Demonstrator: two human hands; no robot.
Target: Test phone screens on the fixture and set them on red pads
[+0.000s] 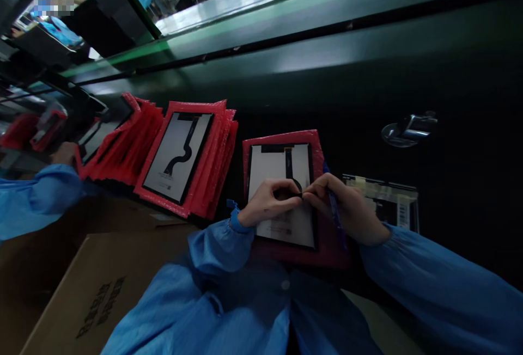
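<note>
Where my two hands meet, over the white rectangular display panel with a black frame (281, 202), the fingertips of both pinch at the black flat ribbon cable (291, 172) that runs down its face. My left hand (267, 202) is curled narrow, thumb and forefinger closed on the cable's lower end; my right hand (347, 208) closes on the same spot and also carries a blue pen (335, 216) lying along the fingers. This panel lies on a red bubble-wrap pouch (281, 138) at the near edge of the dark green workbench (327, 77) — directly in front of me. To its left, a fanned stack of red pouches (204, 153) bears another panel (180, 159) on top. A brown cardboard box (93, 289) sits at lower left; a co-worker's blue sleeve (36, 197) enters beside it — a metal fitting (408, 129) lies at far right
</note>
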